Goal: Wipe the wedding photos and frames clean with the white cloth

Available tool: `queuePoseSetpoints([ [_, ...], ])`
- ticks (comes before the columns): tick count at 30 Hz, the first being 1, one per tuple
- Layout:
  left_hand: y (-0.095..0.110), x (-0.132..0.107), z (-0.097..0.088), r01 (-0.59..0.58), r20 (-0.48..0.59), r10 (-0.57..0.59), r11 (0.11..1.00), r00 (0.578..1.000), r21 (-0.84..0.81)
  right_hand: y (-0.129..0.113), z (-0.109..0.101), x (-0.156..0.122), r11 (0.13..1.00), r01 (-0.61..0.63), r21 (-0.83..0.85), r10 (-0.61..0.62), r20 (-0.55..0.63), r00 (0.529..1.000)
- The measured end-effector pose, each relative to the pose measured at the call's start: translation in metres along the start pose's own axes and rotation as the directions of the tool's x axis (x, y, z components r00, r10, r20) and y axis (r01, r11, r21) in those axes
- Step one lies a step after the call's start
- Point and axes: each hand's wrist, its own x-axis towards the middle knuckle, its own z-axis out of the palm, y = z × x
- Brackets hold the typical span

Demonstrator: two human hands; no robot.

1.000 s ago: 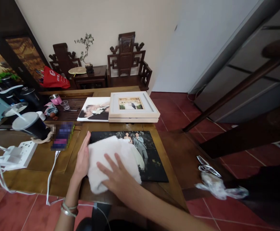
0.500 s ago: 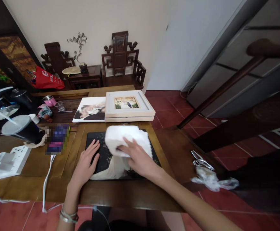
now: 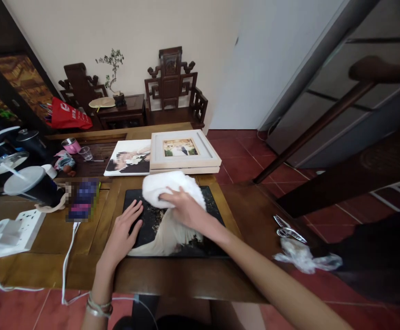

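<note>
The desk (image 3: pixel 186 277) bore the photo (image 3: pixel 167 238), a dark panel lying flat near its front edge, with the white frame (image 3: pixel 186 149) just beyond. The cloth (image 3: pixel 165 183) lay bunched over the photo's far edge; whether it touched the frame could not be told. The right hand (image 3: pixel 188 208) gripped it, fingers bent into the folds, while the left hand (image 3: pixel 122 233) rested open on the photo's left side, fingers extended and grasping nothing. The step in hand looked like wiping the photo; a further stroke would call for the cloth pressed flat and the photo held steady.
</note>
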Motion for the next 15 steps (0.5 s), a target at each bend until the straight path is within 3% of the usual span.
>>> queuePoseSetpoints([
  [3,0.003,0.001,-0.001,0.003,0.024,-0.003,1.0,1.0,-0.011,0.038,-0.02,-0.03,0.997,-0.07,-0.035,0.068,-0.046,0.997],
  [6,0.005,0.002,-0.001,0.023,0.019,-0.023,1.0,1.0,-0.007,0.056,-0.028,-0.061,0.991,-0.089,-0.098,0.085,-0.046,0.995],
  [8,0.005,0.003,-0.001,0.027,0.012,-0.027,1.0,1.0,0.0,0.048,-0.023,-0.085,0.987,-0.054,-0.151,0.053,-0.015,0.998],
  [12,0.004,0.002,0.001,0.021,0.003,-0.021,1.0,1.0,0.004,-0.001,0.001,-0.136,0.99,0.061,-0.13,-0.061,-0.001,0.998],
  [15,0.003,0.002,0.001,0.009,-0.004,-0.009,1.0,1.0,0.004,-0.027,0.008,-0.154,0.99,0.11,-0.086,-0.108,0.037,0.994],
])
